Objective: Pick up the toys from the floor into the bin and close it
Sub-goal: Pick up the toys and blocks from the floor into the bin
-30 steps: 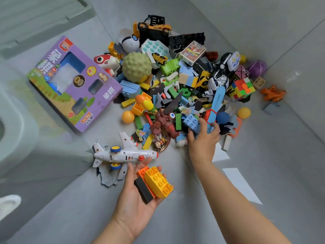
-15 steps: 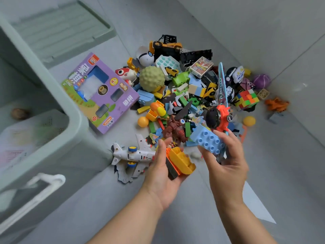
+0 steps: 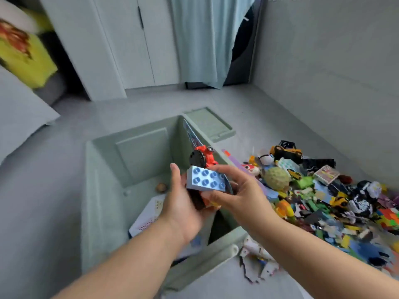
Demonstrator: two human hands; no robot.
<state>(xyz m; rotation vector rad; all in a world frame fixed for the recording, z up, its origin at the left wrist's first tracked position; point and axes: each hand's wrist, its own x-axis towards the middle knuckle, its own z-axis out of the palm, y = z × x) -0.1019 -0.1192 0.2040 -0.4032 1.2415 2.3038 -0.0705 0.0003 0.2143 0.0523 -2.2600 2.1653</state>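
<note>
The open bin (image 3: 87, 190) is sitting beneath both hands, the blurred toy pile (image 3: 323, 203) to their right. The left hand (image 3: 183, 212) is cupping half-hidden dark bricks (image 3: 197, 200); the right hand (image 3: 244, 197) is pinching the blue brick (image 3: 205, 180) and red saw toy (image 3: 204, 157), both freshly swung over from the pile.

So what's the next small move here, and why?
Probably release: the left hand, cupping bricks, and the right hand, gripping the blue brick and toy sword, are both above the open bin, so the toys should drop inside.
</note>
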